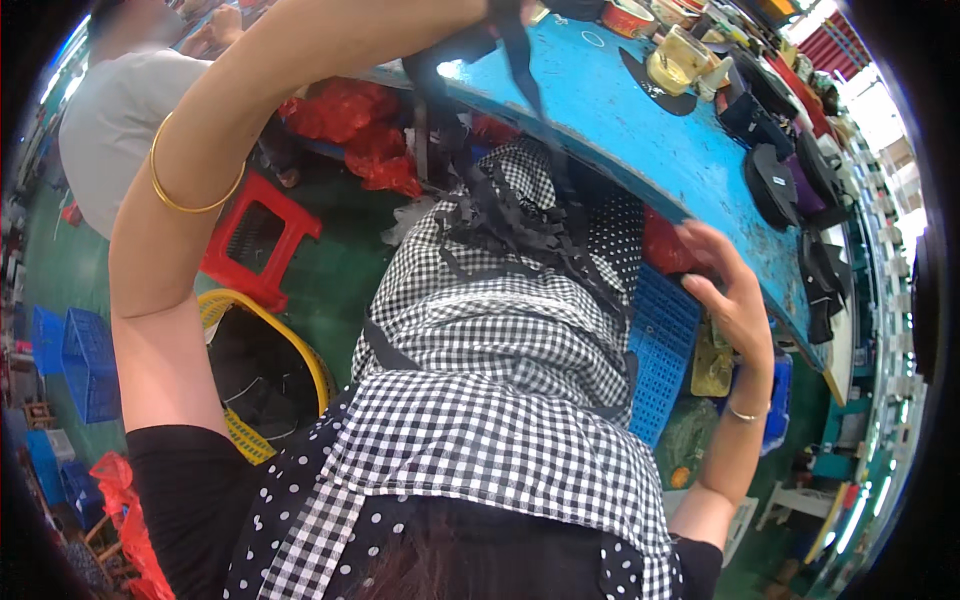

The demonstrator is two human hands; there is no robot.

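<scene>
- While the left forearm arches across the top left, the left hand is mostly cut off by the upper edge; can't tell how far it's closed or whether it grips anything
- Black strip is right by that hand, over the near edge of the blue table
- Its long axis runs mostly up-down in view; upper end points at the left hand, lower part slants right toward the lap; blurred, so the lower end is unclear
- More strips lie tangled on the lap, on the checked apron, pointing several ways
- Right hand is open, fingers loosely bent and apart, thumb clear of them; looks empty; fingertips blurred, near the table edge and above the blue basket
- Far right of table: tub with yellowish contents, dark flat pieces near the edge
- Left side, on floor: red stool, yellow basket with dark stuff inside
- Red bags under the table; co-worker in a grey top at upper left
</scene>
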